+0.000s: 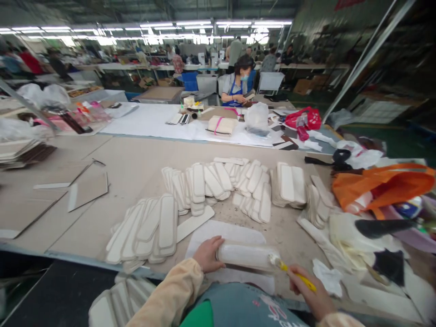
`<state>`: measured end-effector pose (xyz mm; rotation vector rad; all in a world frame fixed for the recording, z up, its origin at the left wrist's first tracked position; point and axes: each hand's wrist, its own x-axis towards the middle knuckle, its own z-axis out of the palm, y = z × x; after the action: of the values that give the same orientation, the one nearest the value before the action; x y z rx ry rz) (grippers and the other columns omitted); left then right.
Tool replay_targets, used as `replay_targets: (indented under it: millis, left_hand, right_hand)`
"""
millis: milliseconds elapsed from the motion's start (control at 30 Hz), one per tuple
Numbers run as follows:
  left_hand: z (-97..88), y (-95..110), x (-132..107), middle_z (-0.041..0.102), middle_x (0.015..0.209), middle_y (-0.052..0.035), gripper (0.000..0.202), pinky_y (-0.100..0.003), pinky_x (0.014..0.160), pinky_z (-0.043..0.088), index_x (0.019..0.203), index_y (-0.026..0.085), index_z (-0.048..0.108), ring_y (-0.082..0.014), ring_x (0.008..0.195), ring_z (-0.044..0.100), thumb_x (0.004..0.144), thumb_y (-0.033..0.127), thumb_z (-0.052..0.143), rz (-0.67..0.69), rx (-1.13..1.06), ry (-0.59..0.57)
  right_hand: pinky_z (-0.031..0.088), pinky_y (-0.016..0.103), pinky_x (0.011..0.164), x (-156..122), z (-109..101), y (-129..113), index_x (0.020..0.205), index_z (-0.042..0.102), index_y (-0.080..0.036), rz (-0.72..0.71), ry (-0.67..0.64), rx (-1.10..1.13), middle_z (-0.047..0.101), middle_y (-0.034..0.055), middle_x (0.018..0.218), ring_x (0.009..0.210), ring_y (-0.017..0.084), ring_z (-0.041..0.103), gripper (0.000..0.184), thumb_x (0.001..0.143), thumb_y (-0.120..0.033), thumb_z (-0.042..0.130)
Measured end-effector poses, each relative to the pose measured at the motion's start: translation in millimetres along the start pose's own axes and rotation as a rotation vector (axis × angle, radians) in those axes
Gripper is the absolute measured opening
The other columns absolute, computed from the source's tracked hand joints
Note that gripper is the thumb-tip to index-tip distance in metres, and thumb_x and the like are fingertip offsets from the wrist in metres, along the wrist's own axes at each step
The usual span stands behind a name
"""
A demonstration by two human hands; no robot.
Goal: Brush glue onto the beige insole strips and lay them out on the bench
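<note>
A long, pale strip point(247, 255) lies flat on the table point(119, 165) close to the person's body, running nearly left to right on a white paper sheet point(226, 230). Its face is off-white with a slight sheen, its corners look rounded, and a beige edge shows around it; the left hand hides part of its left end. The left hand point(208, 255) holds that end, thumb at the near corner and fingers at the far one. The right hand point(311, 288) has its fingers closed around the yellow handle of a brush point(306, 279), whose white, blurred head is at the strip's right end. Beyond the sheet, loose strips point(199, 184) of the same pale kind fan out in overlapping rows, with a tidier stack point(289, 184) to their right. A crumpled white scrap point(327, 277) lies just beside the right hand, and cloth pieces, an orange bag point(384, 181) and other clutter crowd the table's right side. Brown boards point(89, 190) with white edges lie on the left. On the white-covered table across are a bundle point(221, 125) tied with a pink band, a clear plastic bag point(258, 117) and a red bag point(304, 119); a co-worker point(235, 88) in a blue apron sits behind it.
</note>
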<state>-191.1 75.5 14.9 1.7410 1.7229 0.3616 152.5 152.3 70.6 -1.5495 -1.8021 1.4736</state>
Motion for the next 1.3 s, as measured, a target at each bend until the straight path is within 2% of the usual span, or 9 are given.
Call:
replay_targets:
  millis: [133, 233, 333, 533, 800, 900, 1000, 1167, 1300]
  left_hand:
    - [-8.9, -16.3, -2.9, 0.04, 0.141, -0.0126, 0.088, -0.038, 0.107, 0.031, 0.138, 0.018, 0.032, -0.0251, 0.128, 0.039, 0.067, 0.059, 0.063, -0.046, 0.106, 0.084]
    - [-24.7, -41.8, -0.7, 0.047, 0.135, -0.013, 0.057, -0.039, 0.107, 0.03, 0.129, 0.015, 0.044, -0.0242, 0.126, 0.041, 0.082, 0.047, 0.051, -0.267, 0.269, 0.216]
    - [-42.0, -69.9, 3.4, 0.05, 0.13, -0.0162, 0.04, -0.042, 0.105, 0.03, 0.117, 0.011, 0.054, -0.0272, 0.123, 0.042, 0.083, 0.033, 0.051, -0.365, 0.334, 0.248]
    - [-56.8, -102.0, 9.1, 0.057, 0.121, -0.0154, 0.024, -0.038, 0.098, 0.038, 0.1, 0.013, 0.063, -0.0257, 0.112, 0.051, 0.08, 0.023, 0.054, -0.344, 0.375, 0.167]
    - [-64.2, -109.0, 0.3, 0.061, 0.116, -0.0134, 0.027, -0.037, 0.095, 0.04, 0.096, 0.016, 0.063, -0.0231, 0.108, 0.055, 0.088, 0.02, 0.038, -0.224, 0.367, 0.17]
    - [-71.9, -86.8, -9.1, 0.061, 0.112, -0.0109, 0.029, -0.034, 0.09, 0.042, 0.104, 0.018, 0.056, -0.0203, 0.104, 0.056, 0.091, 0.024, 0.03, -0.155, 0.307, 0.252]
    - [-83.4, -39.1, -13.7, 0.062, 0.081, -0.004, 0.028, -0.029, 0.071, 0.044, 0.089, 0.02, 0.054, -0.0166, 0.076, 0.057, 0.092, 0.031, 0.029, 0.0, 0.139, 0.258]
    - [-91.8, 60.4, -1.1, 0.052, 0.065, 0.0005, 0.033, -0.024, 0.062, 0.038, 0.072, 0.02, 0.051, -0.013, 0.064, 0.048, 0.092, 0.033, 0.028, 0.218, -0.104, -0.039]
    - [-79.4, 100.4, 12.5, 0.051, 0.063, 0.0013, 0.032, -0.022, 0.059, 0.036, 0.071, 0.02, 0.055, -0.0117, 0.06, 0.044, 0.09, 0.033, 0.033, 0.28, -0.223, -0.236]
  right_hand:
    - [0.042, 0.029, 0.053, -7.1, -16.2, -9.6, 0.073, 0.057, -0.025, -0.029, 0.162, 0.037, 0.054, -0.0001, 0.056, 0.055, 0.018, 0.05, 0.031, 0.078, -0.056, 0.05]
    - [0.042, 0.03, 0.053, -8.9, -23.5, -20.3, 0.074, 0.056, -0.025, -0.093, 0.23, 0.089, 0.053, 0.0007, 0.058, 0.056, 0.019, 0.049, 0.03, 0.079, -0.054, 0.052]
    - [0.042, 0.031, 0.055, -8.0, -19.0, -32.3, 0.072, 0.055, -0.024, -0.12, 0.262, 0.099, 0.052, 0.001, 0.059, 0.058, 0.019, 0.049, 0.03, 0.08, -0.053, 0.051]
    - [0.043, 0.03, 0.054, -6.8, 2.0, -46.5, 0.072, 0.055, -0.022, -0.094, 0.281, 0.095, 0.054, 0.0003, 0.058, 0.056, 0.018, 0.051, 0.034, 0.079, -0.056, 0.052]
    - [0.051, 0.03, 0.057, -1.9, 3.5, -36.2, 0.081, 0.059, -0.022, -0.134, 0.338, 0.133, 0.061, 0.0025, 0.064, 0.06, 0.019, 0.058, 0.028, 0.078, -0.051, 0.058]
    - [0.055, 0.033, 0.068, 1.4, 0.0, -29.9, 0.088, 0.06, -0.022, -0.173, 0.391, 0.138, 0.066, 0.0062, 0.079, 0.072, 0.022, 0.064, 0.026, 0.079, -0.047, 0.059]
    - [0.053, 0.037, 0.079, 7.9, 0.0, -28.3, 0.09, 0.055, -0.023, -0.22, 0.401, 0.193, 0.067, 0.0089, 0.097, 0.087, 0.023, 0.065, 0.023, 0.082, -0.044, 0.058]
    - [0.047, 0.041, 0.091, 22.1, 16.2, -44.8, 0.092, 0.042, -0.025, -0.275, 0.237, 0.384, 0.056, 0.0101, 0.124, 0.106, 0.022, 0.058, 0.029, 0.079, -0.04, 0.063]
    - [0.051, 0.031, 0.067, 23.1, 28.7, -55.6, 0.087, 0.036, -0.025, -0.23, 0.245, 0.455, 0.063, 0.0066, 0.105, 0.079, 0.019, 0.062, 0.04, 0.072, -0.047, 0.066]
